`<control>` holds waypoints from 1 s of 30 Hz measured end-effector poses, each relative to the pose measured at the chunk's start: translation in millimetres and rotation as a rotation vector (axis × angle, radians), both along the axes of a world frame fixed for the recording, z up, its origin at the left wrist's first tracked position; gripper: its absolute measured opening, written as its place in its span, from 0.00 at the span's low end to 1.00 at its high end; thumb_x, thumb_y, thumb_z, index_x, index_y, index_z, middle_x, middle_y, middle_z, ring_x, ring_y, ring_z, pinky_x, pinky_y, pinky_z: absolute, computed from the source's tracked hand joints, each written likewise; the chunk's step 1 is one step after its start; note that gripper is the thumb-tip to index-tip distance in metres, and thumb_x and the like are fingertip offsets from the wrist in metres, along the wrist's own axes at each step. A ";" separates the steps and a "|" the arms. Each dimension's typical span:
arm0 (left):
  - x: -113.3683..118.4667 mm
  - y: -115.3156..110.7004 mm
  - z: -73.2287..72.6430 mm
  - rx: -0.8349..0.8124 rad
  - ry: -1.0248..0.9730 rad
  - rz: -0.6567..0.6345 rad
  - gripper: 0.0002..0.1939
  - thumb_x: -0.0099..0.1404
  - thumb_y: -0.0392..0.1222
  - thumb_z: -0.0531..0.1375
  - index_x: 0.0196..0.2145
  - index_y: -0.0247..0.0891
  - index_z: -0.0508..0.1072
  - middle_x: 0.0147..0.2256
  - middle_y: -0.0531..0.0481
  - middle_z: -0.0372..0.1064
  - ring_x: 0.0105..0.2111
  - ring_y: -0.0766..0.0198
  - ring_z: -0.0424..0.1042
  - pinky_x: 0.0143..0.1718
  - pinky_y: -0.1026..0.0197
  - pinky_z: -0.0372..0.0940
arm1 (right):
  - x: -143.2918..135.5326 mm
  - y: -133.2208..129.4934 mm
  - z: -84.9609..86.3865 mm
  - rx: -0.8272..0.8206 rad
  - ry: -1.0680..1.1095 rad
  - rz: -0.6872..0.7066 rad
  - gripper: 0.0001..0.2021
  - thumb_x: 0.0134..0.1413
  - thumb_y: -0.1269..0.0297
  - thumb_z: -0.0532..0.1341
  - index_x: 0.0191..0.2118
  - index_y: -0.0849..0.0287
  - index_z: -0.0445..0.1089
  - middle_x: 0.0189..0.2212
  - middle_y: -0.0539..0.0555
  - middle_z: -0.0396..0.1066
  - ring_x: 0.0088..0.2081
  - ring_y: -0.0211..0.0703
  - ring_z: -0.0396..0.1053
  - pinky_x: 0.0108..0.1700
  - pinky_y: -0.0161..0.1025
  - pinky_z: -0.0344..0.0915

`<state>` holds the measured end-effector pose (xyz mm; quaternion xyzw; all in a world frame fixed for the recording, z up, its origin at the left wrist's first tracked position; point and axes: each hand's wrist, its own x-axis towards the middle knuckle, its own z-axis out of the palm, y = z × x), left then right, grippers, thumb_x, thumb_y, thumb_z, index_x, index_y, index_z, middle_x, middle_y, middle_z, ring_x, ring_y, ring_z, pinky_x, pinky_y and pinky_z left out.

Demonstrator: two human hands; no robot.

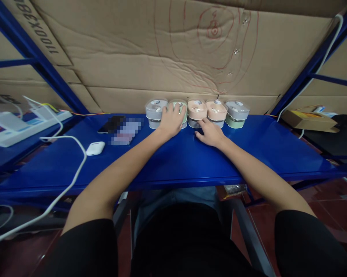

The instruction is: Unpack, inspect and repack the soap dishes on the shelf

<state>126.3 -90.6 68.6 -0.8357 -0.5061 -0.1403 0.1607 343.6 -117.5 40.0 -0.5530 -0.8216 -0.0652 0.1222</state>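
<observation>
Several small round containers with clear lids stand in a row against the cardboard at the back of the blue shelf. From the left: a grey one, a green one, two peach ones, and a grey-over-green one. My left hand lies over the green container, fingers spread on its lid and side. My right hand rests on the shelf just in front of the peach containers, fingers loosely curled, one fingertip near the first peach one. It holds nothing.
A phone lies left of the containers beside a dark device. A white earbud case and a white cable sit further left. A power strip is at far left. A cardboard box sits at right.
</observation>
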 end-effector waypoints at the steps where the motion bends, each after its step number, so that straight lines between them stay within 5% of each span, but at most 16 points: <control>1: 0.5 -3.7 -0.5 -0.001 -0.001 0.001 0.42 0.71 0.30 0.61 0.79 0.30 0.59 0.77 0.21 0.58 0.75 0.24 0.59 0.72 0.25 0.58 | 1.0 0.3 0.1 0.001 0.003 0.001 0.26 0.74 0.55 0.57 0.67 0.66 0.71 0.67 0.72 0.72 0.59 0.67 0.77 0.53 0.54 0.73; 12: -23.0 -67.0 -11.8 -0.001 -0.064 -0.066 0.39 0.74 0.31 0.59 0.80 0.35 0.62 0.79 0.24 0.57 0.79 0.24 0.56 0.74 0.22 0.56 | 5.7 -7.3 8.0 0.045 0.095 0.011 0.24 0.73 0.57 0.57 0.64 0.64 0.75 0.65 0.71 0.75 0.58 0.65 0.77 0.52 0.53 0.73; 19: -54.4 -81.4 -33.4 0.022 -0.043 -0.366 0.38 0.75 0.39 0.60 0.79 0.31 0.61 0.78 0.26 0.62 0.76 0.28 0.64 0.74 0.30 0.64 | 13.1 -2.7 3.8 0.111 0.473 0.079 0.15 0.71 0.53 0.60 0.47 0.59 0.79 0.47 0.63 0.84 0.40 0.53 0.79 0.50 0.52 0.76; 21: -59.6 -73.6 -39.0 0.004 -0.046 -0.520 0.39 0.74 0.36 0.61 0.79 0.32 0.61 0.77 0.28 0.64 0.76 0.32 0.65 0.75 0.32 0.64 | 16.9 -1.3 3.1 0.075 0.603 0.164 0.19 0.72 0.46 0.61 0.46 0.58 0.79 0.45 0.61 0.84 0.42 0.54 0.80 0.51 0.53 0.77; 25: -64.5 -57.0 -46.1 -0.013 -0.135 -0.731 0.39 0.73 0.29 0.60 0.79 0.42 0.62 0.77 0.33 0.63 0.78 0.38 0.63 0.77 0.31 0.64 | 20.4 -4.1 3.0 -0.124 0.563 0.471 0.34 0.63 0.31 0.68 0.61 0.53 0.78 0.60 0.62 0.81 0.61 0.64 0.79 0.63 0.61 0.76; 30: -69.2 -52.8 -51.8 -0.133 -0.301 -0.692 0.38 0.75 0.38 0.67 0.78 0.47 0.64 0.79 0.33 0.56 0.80 0.35 0.59 0.77 0.29 0.64 | 16.9 -8.5 1.5 -0.177 0.420 0.511 0.50 0.49 0.27 0.77 0.71 0.52 0.72 0.65 0.65 0.74 0.66 0.71 0.74 0.71 0.69 0.69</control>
